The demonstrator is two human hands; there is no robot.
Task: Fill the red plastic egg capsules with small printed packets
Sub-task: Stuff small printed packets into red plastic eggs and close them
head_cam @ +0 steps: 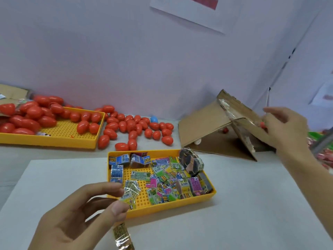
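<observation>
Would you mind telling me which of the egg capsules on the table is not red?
The blue egg, at the back edge of the loose red eggs, close to the wall; every other egg is red.

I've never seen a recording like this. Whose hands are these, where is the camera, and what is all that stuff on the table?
No machine here: a person works with bare hands, and the single picture comes from a wide-angle camera worn on their head, looking down at the table.

The left hand pinches a few small printed packets between thumb and fingers, over the near yellow tray, which holds many more colourful packets. The right hand reaches to a cardboard box at the right and grips its flap; something small and red shows by its fingertips, too hidden to identify.

Farther back, red plastic eggs lie loose on the table, with one blue egg among them. More red eggs are heaped in a second yellow tray at the left. A gold strip of packets lies near the left hand.
</observation>
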